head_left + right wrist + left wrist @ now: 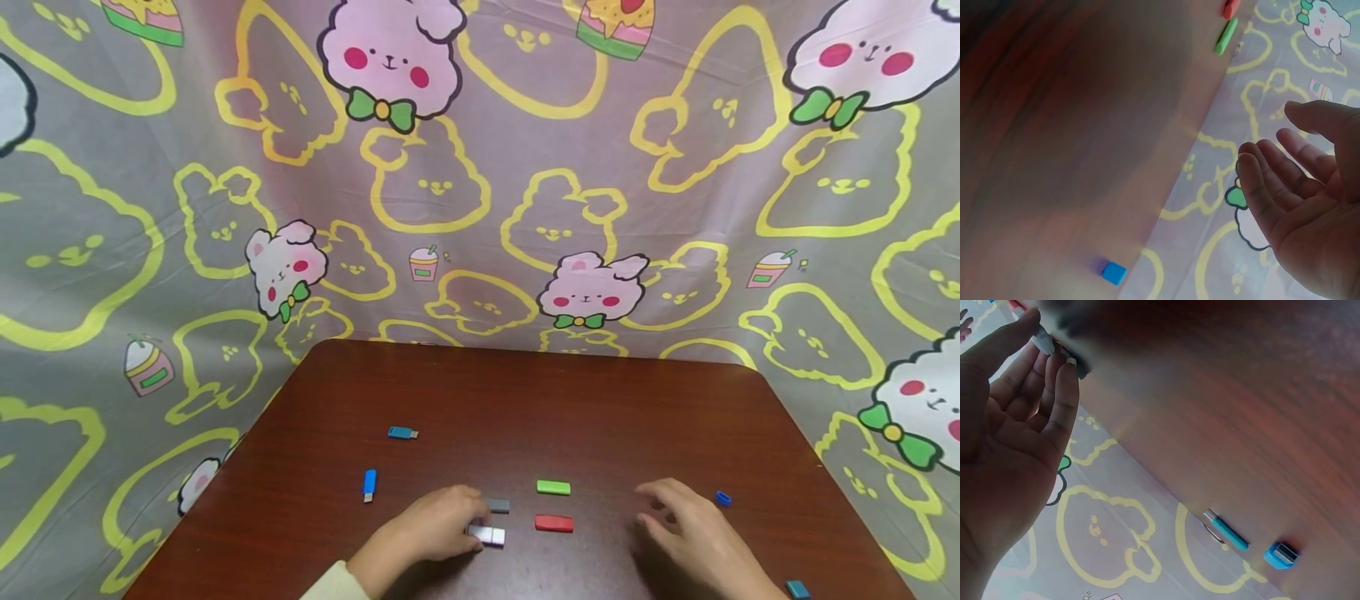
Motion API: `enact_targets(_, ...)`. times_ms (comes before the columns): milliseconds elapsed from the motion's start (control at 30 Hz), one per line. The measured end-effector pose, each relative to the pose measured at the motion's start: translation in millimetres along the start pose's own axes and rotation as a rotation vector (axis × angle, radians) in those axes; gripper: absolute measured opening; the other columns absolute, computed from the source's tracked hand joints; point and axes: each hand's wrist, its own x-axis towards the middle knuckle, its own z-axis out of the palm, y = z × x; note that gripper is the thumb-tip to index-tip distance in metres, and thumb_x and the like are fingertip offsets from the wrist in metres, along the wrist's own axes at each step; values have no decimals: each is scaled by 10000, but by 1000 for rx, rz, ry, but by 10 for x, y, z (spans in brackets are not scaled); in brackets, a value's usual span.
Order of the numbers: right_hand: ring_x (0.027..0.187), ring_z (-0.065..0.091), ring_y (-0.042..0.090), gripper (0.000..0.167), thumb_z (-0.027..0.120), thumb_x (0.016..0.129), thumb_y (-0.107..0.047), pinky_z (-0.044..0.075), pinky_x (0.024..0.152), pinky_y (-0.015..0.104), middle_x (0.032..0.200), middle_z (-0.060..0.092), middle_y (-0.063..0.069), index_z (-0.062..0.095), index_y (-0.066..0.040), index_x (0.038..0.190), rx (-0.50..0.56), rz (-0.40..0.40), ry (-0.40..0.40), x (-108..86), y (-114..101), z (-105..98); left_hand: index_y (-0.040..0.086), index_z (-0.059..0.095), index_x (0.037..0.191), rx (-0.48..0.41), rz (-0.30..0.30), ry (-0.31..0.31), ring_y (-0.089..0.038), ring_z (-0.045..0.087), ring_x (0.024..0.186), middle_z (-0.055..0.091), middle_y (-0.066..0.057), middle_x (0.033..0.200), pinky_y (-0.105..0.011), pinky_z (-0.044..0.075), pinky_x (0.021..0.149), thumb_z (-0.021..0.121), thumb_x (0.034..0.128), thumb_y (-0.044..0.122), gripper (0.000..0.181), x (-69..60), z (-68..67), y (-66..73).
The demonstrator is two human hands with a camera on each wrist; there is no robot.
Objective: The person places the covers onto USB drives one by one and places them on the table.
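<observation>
My left hand (438,523) pinches a white USB stick (491,536) between thumb and fingers, low over the table. In the left wrist view the white stick (1042,341) shows between the thumb and fingertips. Just beyond it lies a grey USB stick (498,506), partly behind the fingers. To the right are a green USB stick (553,487) and, nearer, a red USB stick (553,523). My right hand (697,533) hovers right of these, fingers loosely bent and holding nothing, as the right wrist view of the hand (1300,194) also shows.
On the brown table (525,400), a teal USB stick (401,433) and a blue USB stick (370,485) lie at left, connectors bare. A small blue cap (722,498) lies beside the right hand; a teal cap (798,590) sits near the front right. Patterned cloth (480,250) surrounds the table.
</observation>
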Motion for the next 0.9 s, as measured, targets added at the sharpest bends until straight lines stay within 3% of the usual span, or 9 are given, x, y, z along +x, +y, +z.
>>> enact_targets(133, 783, 638, 46, 280, 801, 827, -86, 545, 672, 264, 1045, 686, -26, 711, -142, 1086, -9, 1, 22, -27, 48, -12, 221, 719, 851, 4, -1, 2, 11, 463, 709, 559, 152, 793, -200, 450, 668, 870, 771, 273, 178, -8, 24, -1)
enact_targets(300, 799, 655, 69, 267, 787, 849, -103, 543, 678, 248, 1058, 679, -1, 703, -127, 1102, 2, 55, -28, -62, 112, -57, 226, 721, 851, 2, 3, 3, 13, 440, 683, 548, 153, 777, -192, 429, 647, 868, 774, 273, 173, -14, 36, -7)
enact_targets(433, 803, 668, 72, 291, 791, 842, -95, 542, 688, 240, 1081, 673, 4, 698, -122, 1116, -2, 65, -25, -116, 176, -79, 237, 726, 854, -5, 3, 2, 16, 434, 678, 541, 158, 774, -187, 420, 643, 870, 767, 278, 174, -22, 31, -5)
enact_targets(767, 748, 644, -15, 335, 846, 749, -50, 534, 628, 260, 978, 672, -33, 711, -128, 1046, -72, -61, 128, -238, 419, -85, 235, 733, 879, -36, -3, -18, 19, 484, 728, 588, 158, 827, -188, 456, 692, 869, 780, 280, 173, -18, 33, -3)
enact_targets(900, 761, 649, 11, 304, 829, 790, -86, 536, 632, 255, 971, 659, -38, 705, -127, 1064, -72, 12, 54, -257, 484, -152, 238, 739, 896, -40, 4, -15, 25, 488, 735, 584, 164, 829, -186, 459, 691, 866, 784, 294, 179, -15, 33, -14)
